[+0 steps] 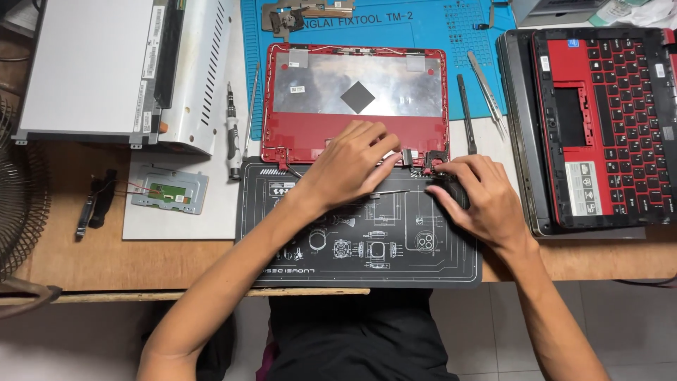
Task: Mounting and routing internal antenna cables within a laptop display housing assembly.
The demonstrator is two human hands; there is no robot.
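wood bench (84,261) | carried: black work mat (367,247), blue repair mat (423,28), white sheet (180,222), grey laptop base (536,141), small black part (95,201)

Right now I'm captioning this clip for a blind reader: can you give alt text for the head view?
Two bare hands, the left hand and the right hand, work at the lower right corner of an opened red laptop lid on a cluttered wooden workbench. A black mat lies beneath, a red keyboard at right.
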